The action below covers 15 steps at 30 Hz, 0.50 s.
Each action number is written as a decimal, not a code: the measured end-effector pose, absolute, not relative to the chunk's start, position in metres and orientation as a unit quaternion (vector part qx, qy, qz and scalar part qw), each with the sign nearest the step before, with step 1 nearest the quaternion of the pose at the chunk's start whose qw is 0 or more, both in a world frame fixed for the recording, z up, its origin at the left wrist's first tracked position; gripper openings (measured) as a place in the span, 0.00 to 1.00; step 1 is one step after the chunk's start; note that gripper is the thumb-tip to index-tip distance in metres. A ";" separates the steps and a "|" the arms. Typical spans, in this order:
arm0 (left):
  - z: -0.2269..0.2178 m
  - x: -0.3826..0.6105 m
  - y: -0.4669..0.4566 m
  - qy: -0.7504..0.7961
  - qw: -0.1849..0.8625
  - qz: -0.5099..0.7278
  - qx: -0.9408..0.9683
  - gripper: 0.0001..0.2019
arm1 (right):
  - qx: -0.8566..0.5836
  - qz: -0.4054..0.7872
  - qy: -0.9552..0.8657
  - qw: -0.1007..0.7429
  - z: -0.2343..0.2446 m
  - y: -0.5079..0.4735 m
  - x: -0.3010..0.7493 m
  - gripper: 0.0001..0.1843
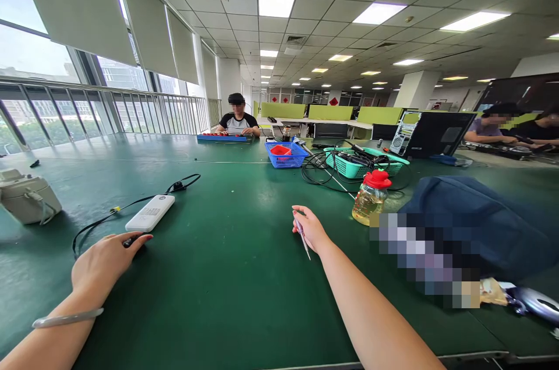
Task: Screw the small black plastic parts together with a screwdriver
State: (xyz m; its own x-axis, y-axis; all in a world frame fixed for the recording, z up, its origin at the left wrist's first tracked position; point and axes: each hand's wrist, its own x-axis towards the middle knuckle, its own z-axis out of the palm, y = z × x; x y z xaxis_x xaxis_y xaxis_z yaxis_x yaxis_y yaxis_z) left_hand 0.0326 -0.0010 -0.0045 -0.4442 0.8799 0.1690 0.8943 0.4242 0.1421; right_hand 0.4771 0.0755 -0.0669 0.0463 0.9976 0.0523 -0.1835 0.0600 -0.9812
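My left hand point(102, 259) rests on the green table with its fingers closed over a small black object point(132, 240), mostly hidden under them. Just beyond it lies a white oblong box point(151, 212) with printed text and a dark cord. Held between the fingers of my right hand point(312, 229) is a slim screwdriver point(301, 234) with a pale purple handle, its metal tip slanting down toward the table. A clear jar point(367, 207) of yellowish liquid with a red lid stands to the right of that hand.
A blue basket point(286, 155) and a teal basket point(345, 169) of cables stand farther back. At right are a dark blue bag point(476, 218) and a black computer case point(441, 134). A beige bag point(28, 198) sits at left. One person point(238, 119) sits opposite.
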 end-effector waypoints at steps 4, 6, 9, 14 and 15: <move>-0.006 0.031 -0.001 -0.845 0.026 -0.106 -0.523 0.31 | -0.447 0.518 -0.454 0.570 -0.069 0.077 0.477 0.23; -0.007 0.029 -0.001 -0.847 0.017 -0.106 -0.520 0.31 | -0.450 0.518 -0.454 0.569 -0.070 0.077 0.478 0.22; -0.009 0.028 0.000 -0.837 0.031 -0.101 -0.536 0.31 | -0.450 0.517 -0.457 0.567 -0.070 0.077 0.478 0.22; -0.014 0.034 0.001 -0.829 0.030 -0.068 -0.555 0.29 | -0.451 0.515 -0.460 0.565 -0.068 0.076 0.478 0.22; -0.015 0.033 0.001 -0.831 0.023 -0.069 -0.551 0.29 | -0.453 0.515 -0.461 0.564 -0.068 0.075 0.478 0.23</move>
State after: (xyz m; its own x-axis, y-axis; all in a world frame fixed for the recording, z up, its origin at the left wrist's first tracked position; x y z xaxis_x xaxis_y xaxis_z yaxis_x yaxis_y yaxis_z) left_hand 0.0334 0.0011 -0.0145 -0.3909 0.9134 0.1139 0.9197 0.3824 0.0894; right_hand 0.4783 0.0755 -0.0682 0.0455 0.9975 0.0535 -0.1637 0.0603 -0.9847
